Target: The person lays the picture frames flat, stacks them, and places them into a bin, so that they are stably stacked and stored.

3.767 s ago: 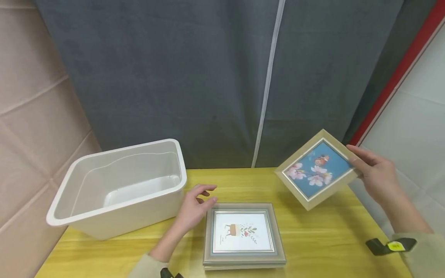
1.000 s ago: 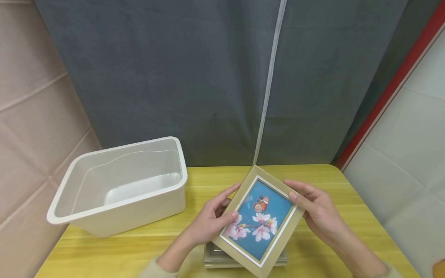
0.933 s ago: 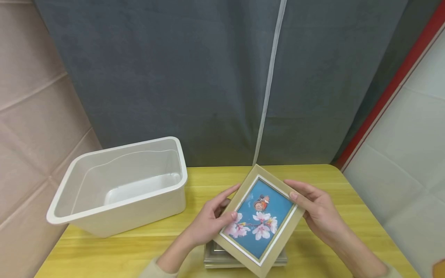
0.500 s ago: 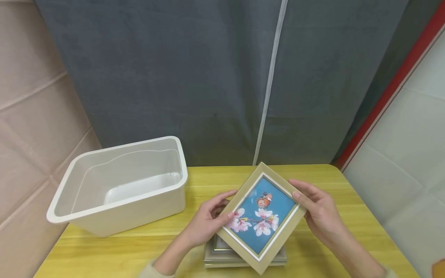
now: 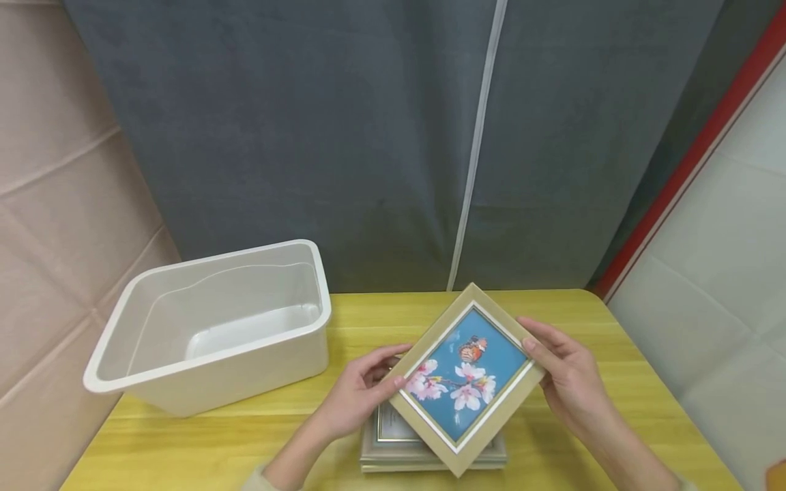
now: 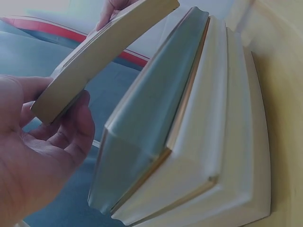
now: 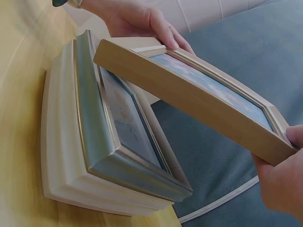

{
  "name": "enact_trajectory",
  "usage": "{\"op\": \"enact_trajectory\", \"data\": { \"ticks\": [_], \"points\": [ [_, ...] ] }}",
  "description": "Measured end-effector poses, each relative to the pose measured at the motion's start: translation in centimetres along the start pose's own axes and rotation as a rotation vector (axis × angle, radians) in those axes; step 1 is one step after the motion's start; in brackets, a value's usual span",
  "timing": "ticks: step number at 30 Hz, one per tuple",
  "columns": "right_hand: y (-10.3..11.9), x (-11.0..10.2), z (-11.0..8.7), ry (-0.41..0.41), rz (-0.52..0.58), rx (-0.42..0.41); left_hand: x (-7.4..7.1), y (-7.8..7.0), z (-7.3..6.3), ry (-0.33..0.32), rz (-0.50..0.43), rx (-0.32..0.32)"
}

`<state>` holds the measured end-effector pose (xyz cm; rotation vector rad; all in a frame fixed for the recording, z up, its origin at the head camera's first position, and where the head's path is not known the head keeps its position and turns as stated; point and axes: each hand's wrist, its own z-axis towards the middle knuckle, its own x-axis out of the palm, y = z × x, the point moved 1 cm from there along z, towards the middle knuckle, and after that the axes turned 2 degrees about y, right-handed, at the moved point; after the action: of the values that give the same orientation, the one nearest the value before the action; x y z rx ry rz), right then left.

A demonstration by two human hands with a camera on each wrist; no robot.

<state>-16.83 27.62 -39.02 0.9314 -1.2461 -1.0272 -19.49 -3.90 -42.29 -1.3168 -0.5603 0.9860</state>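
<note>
Both hands hold a tan picture frame (image 5: 469, 433) at a slant above a stack of frames (image 5: 393, 458), its blue picture of a butterfly and pink blossoms facing up. My left hand (image 5: 351, 395) pinches its left corner, thumb on the front and fingers underneath. At the right corner, my right hand (image 5: 571, 372) grips it the same way. The wrist views show a gap between the held frame (image 7: 189, 101) and the stack (image 7: 66, 137). On top of the stack lies a grey-blue frame (image 6: 151, 109), its picture mostly hidden in the head view.
A white plastic bin (image 5: 227, 378) with nothing in it stands on the left of the yellow wood-grain table (image 5: 614, 327). Behind the table hangs a dark grey curtain (image 5: 307, 136). Pale padded panels (image 5: 67, 225) line the left side, and a red strip (image 5: 688, 164) edges the right.
Earlier my right hand alone held the frame at the right, with my left hand beside the stack. Now both hold it over the stack; over the last second it has shifted slightly right and turned clockwise.
</note>
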Motion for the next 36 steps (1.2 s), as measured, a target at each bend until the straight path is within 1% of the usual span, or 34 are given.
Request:
{"op": "enact_trajectory", "data": {
  "ticks": [4,7,10,12,17,20,24,28,32,36],
  "points": [
    [-0.2,0.0,-0.1,-0.017,0.027,-0.014,-0.1,0.0,0.1,-0.013,0.011,0.002],
    [-0.4,0.1,-0.2,-0.023,0.039,-0.039,-0.1,-0.2,0.3,-0.049,0.007,-0.018],
    [-0.5,0.2,-0.3,-0.029,0.020,-0.053,-0.1,-0.5,0.5,-0.121,-0.005,-0.053],
    [-0.6,0.3,-0.4,-0.021,-0.001,-0.057,-0.3,-0.6,0.6,-0.185,0.000,-0.065],
    [-1.1,0.6,-0.3,0.017,-0.062,-0.030,-1.2,-0.6,1.0,-0.326,0.025,-0.059],
    [-1.6,0.9,-0.4,0.030,-0.105,0.004,-1.8,-0.4,1.2,-0.381,0.037,-0.073],
    [-2.3,1.1,-0.6,0.038,-0.157,0.026,-2.3,-0.1,1.5,-0.421,0.016,-0.094],
    [-2.8,1.2,-0.7,0.044,-0.201,0.045,-2.6,0.2,1.8,-0.449,0.001,-0.098],
    [-3.2,1.3,-0.8,0.033,-0.231,0.116,-2.9,0.5,2.0,-0.471,0.038,-0.100],
    [-3.4,1.4,-1.1,0.024,-0.277,0.169,-3.2,0.8,2.3,-0.471,0.086,-0.090]
  ]
}}
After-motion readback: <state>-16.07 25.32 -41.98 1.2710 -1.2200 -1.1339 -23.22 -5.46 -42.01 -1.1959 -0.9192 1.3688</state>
